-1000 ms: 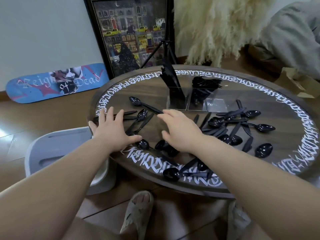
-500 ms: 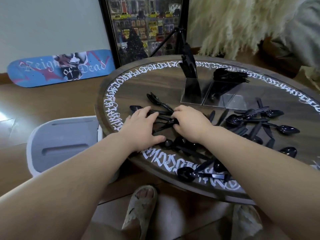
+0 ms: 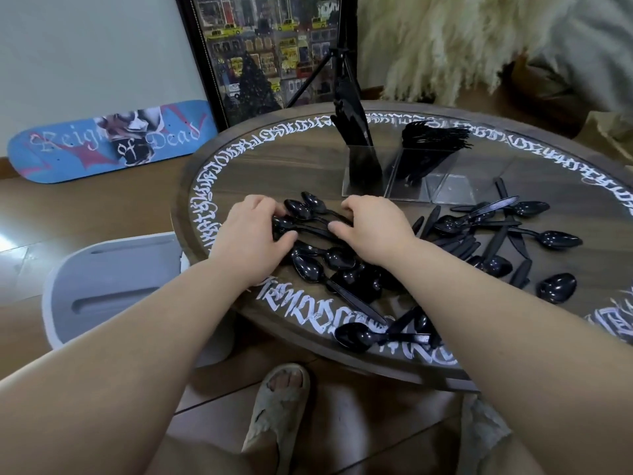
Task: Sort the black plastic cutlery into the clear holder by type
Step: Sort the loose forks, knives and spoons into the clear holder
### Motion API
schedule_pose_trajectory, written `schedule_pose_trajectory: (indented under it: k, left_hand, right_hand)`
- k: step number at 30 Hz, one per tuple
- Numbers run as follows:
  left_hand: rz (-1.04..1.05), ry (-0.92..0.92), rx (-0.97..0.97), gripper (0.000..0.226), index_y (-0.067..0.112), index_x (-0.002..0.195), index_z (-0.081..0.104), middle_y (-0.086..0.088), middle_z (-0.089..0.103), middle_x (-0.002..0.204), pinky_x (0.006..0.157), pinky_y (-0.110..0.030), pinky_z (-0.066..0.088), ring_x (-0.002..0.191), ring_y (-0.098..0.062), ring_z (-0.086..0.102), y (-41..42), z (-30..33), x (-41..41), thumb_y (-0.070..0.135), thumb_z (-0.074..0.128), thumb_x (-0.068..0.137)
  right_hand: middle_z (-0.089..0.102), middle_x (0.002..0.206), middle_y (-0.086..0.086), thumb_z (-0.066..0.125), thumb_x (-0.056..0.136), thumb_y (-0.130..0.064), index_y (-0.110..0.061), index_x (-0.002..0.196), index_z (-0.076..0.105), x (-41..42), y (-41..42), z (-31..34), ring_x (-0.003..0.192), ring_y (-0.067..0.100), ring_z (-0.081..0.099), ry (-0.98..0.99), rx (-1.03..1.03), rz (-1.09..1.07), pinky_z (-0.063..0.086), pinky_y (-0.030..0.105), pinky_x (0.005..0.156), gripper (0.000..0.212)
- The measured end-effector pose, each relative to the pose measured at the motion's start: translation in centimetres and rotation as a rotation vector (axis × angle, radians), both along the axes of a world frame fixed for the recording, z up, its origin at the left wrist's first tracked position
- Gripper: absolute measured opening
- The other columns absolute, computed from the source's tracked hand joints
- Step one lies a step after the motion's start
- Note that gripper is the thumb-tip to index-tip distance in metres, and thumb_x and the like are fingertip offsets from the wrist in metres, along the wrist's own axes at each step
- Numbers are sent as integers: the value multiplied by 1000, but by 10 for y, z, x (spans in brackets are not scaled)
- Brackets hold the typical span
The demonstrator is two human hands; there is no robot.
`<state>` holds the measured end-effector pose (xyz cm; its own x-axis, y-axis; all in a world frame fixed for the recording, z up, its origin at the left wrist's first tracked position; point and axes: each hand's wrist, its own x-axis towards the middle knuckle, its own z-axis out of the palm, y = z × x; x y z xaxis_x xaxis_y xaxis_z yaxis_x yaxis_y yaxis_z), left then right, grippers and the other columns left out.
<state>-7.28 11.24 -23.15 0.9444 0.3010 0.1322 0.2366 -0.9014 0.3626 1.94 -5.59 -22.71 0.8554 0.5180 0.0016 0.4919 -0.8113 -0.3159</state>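
Note:
Black plastic spoons (image 3: 548, 238) and knives lie scattered over the round wooden table (image 3: 274, 159). My left hand (image 3: 251, 236) and my right hand (image 3: 375, 231) face each other with curled fingers and grip a gathered bunch of spoons (image 3: 310, 216) between them. My left hand is at the bowls, my right hand on the handles. Behind them stands the clear holder (image 3: 452, 186). Its left compartment holds knives (image 3: 354, 128) and its middle one holds forks (image 3: 433, 137). More spoons (image 3: 356, 337) lie near the table's front edge.
A grey and white stool (image 3: 102, 286) stands left of the table. A blue skateboard deck (image 3: 113, 142) and a framed picture (image 3: 274, 46) lean on the wall. A black tripod (image 3: 337, 60) stands behind the table. My slippered foot (image 3: 281, 406) is on the floor below.
My hands were spread flat and apart a second ago. They have swept inward and curled round a bunch of spoons, which now lie bundled between them.

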Motion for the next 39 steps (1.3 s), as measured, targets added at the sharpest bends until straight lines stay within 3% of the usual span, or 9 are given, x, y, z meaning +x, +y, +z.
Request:
schedule_pose_trajectory:
  k: [3, 12, 16, 21, 26, 29, 32, 36, 39]
  left_hand:
    - [24, 52, 23, 42, 19, 126, 51, -2, 46, 133, 99, -35, 38, 122, -23, 43, 3, -4, 0, 38, 60, 89]
    - [-29, 117, -22, 47, 20, 139, 45, 1, 32, 150, 105, -34, 36, 130, -22, 42, 8, -3, -1, 28, 54, 94]
    - [-27, 72, -33, 43, 22, 135, 49, 1, 31, 150, 104, -35, 36, 129, -22, 42, 8, -1, -1, 28, 54, 93]
    - [-16, -4, -37, 34, 21, 127, 55, 2, 38, 143, 98, -34, 37, 126, -21, 42, -1, 8, 2, 27, 52, 94]
    - [-46, -76, -99, 28, 24, 118, 63, 6, 50, 132, 94, -26, 34, 121, -19, 44, -31, 25, 11, 32, 47, 97]
    - [-103, -71, -161, 30, 23, 109, 69, 3, 57, 124, 92, -29, 38, 115, -22, 50, -63, 41, 16, 33, 43, 98]
    - [-145, -29, -213, 41, 12, 82, 66, -5, 63, 102, 79, -32, 41, 97, -25, 56, -93, 56, 14, 37, 39, 100]
    - [-154, -3, -356, 49, -1, 80, 61, -8, 52, 61, 58, -31, 34, 61, -21, 48, -123, 70, 10, 39, 41, 99]
    - [-61, 7, -626, 42, -2, 74, 63, -4, 46, 55, 49, -24, 31, 48, -11, 37, -135, 70, 7, 34, 54, 94]
  right_hand:
    - [58, 108, 7, 59, 87, -52, -15, 110, 63, 0, 13, -4, 103, 28, 55, 10, -89, 7, 43, 31, 75, 44]
    - [51, 80, 1, 57, 92, -34, -13, 85, 56, 2, 21, -3, 84, 26, 51, 124, -50, -6, 37, 29, 68, 23]
    - [51, 87, 2, 53, 95, -29, -14, 87, 49, 2, 14, 1, 87, 26, 49, 106, -5, -3, 36, 30, 70, 17]
    - [58, 89, 6, 53, 95, -28, -12, 94, 57, 3, -13, 20, 96, 30, 56, 48, 83, -12, 35, 29, 70, 17]
    - [59, 88, 2, 54, 96, -29, -9, 105, 60, -9, -50, 46, 83, 22, 57, 113, 210, -37, 38, 28, 68, 23]
    - [64, 83, 0, 54, 96, -28, -13, 96, 61, -21, -70, 61, 71, 18, 57, 244, 312, -85, 44, 27, 59, 16]
    - [68, 80, 1, 57, 95, -24, -15, 90, 64, -32, -89, 72, 72, 20, 62, 397, 483, -154, 51, 35, 70, 13]
    - [69, 78, 7, 59, 94, -21, -7, 91, 66, -46, -106, 72, 71, 20, 61, 516, 617, -203, 55, 45, 78, 16]
    - [68, 77, 4, 59, 94, -21, -7, 90, 68, -52, -111, 66, 71, 20, 61, 537, 643, -190, 53, 46, 83, 17]
